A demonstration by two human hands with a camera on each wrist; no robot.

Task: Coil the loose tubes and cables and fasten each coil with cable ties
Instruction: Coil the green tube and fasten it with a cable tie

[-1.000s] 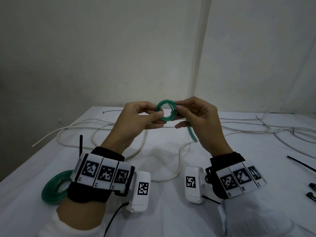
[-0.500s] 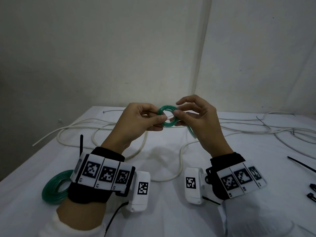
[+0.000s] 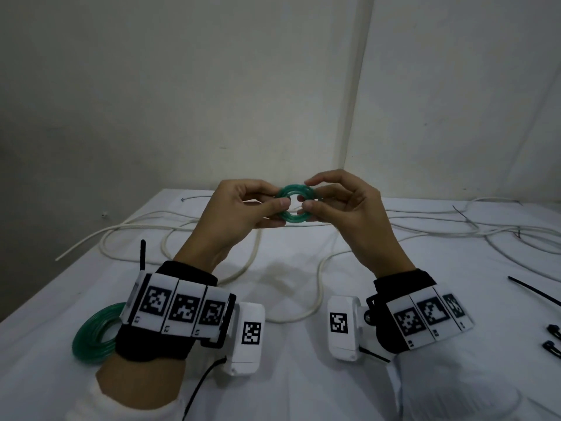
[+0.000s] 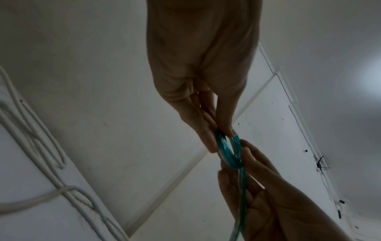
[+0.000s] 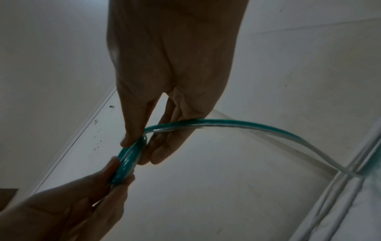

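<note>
Both hands pinch a small round coil of glossy, see-through green tube [image 3: 295, 205], left hand [image 3: 239, 214] and right hand [image 3: 346, 214] gripping opposite edges above the white worktop [image 3: 303, 375]; its opening faces the person.

**Dim, flat light with backlit wrist views**

The head view is dim and evenly lit, greyish, with soft noise on the walls. Faint, diffuse shadows lie on the white tabletop [image 3: 303, 375] under the raised hands. Straight lines bow toward the frame edges, and the wall corner leans, a mark of the wide lens. The centre is fairly sharp; the edges are softer.

Both wrist views are darker. The left hand [image 4: 202, 68] and the right hand [image 5: 171, 65] show as shadowed, backlit shapes against pale walls. A bright glare patch sits at the right edge of the left wrist view. The green tube [image 5: 237, 124] is smeared and glints with pale highlights.
</note>
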